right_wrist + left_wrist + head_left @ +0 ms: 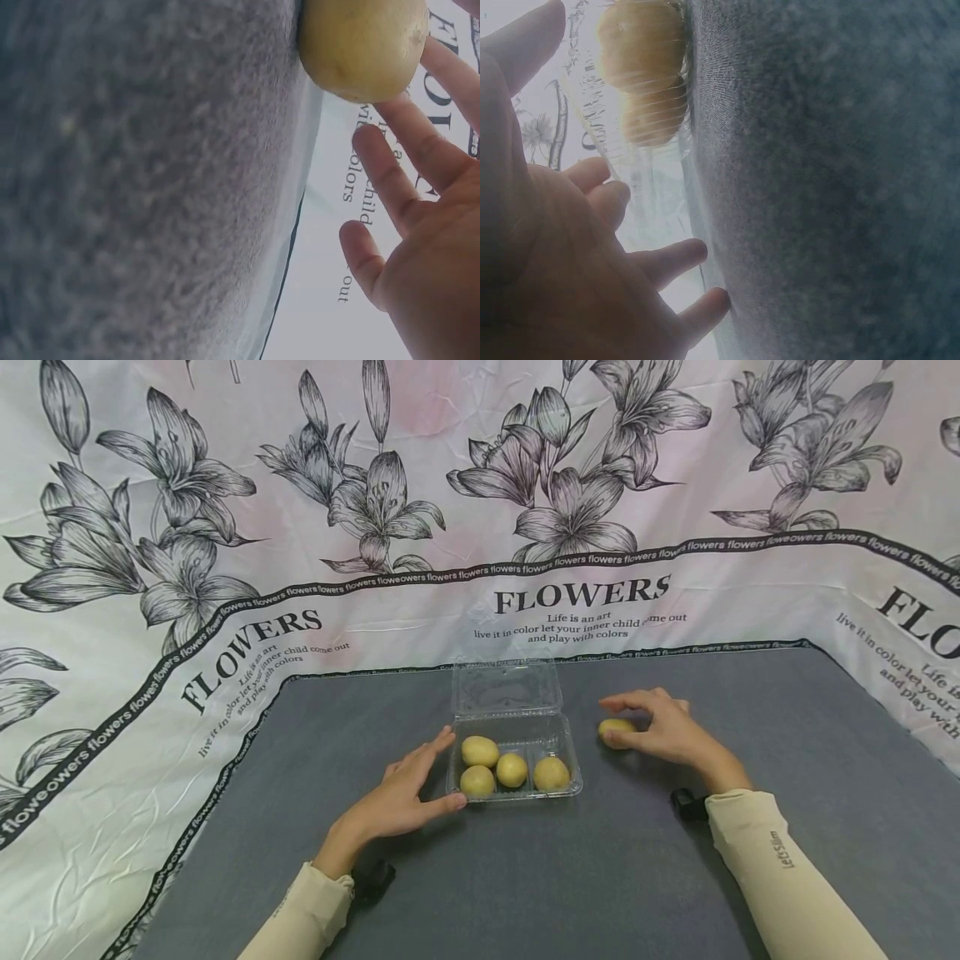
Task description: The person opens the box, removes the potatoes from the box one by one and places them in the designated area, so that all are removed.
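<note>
A clear plastic clamshell box lies with its lid tipped back. Inside it sit several yellow potatoes, more of them in the left part than the right. My left hand is at the box's left side, fingers spread and thumb near the front corner; whether it touches the box I cannot tell. To the right of the box a single potato rests on the grey cloth. My right hand reaches around it, thumb on the near side and loosely extended fingers beyond; no firm grip shows.
Grey cloth covers the table. Behind the box, a white floral curtain rises along the back and both sides. Dark wrist cameras sit under the left cuff and the right cuff.
</note>
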Demonstrator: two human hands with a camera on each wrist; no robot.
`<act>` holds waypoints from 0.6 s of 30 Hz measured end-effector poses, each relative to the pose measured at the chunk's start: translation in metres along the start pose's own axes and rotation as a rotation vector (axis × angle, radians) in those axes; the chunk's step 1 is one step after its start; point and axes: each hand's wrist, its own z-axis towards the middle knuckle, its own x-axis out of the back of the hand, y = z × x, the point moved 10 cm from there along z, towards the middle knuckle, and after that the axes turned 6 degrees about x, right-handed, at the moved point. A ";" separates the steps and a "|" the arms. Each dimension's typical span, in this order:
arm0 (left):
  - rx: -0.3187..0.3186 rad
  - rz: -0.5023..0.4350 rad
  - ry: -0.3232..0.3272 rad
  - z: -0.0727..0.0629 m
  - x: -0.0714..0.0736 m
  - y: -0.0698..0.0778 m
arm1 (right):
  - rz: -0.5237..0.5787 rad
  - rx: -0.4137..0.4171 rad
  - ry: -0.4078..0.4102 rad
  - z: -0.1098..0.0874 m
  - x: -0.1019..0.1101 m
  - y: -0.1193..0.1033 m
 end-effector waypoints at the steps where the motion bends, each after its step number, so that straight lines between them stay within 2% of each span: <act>1: 0.001 0.000 0.000 0.000 0.000 0.000 | 0.000 0.006 0.005 0.001 0.000 -0.001; 11: -0.002 0.004 0.004 0.000 0.000 0.000 | -0.013 0.066 0.033 0.006 0.000 -0.025; 18: 0.005 0.005 -0.002 0.001 -0.001 -0.002 | -0.032 0.098 0.023 0.013 -0.006 -0.046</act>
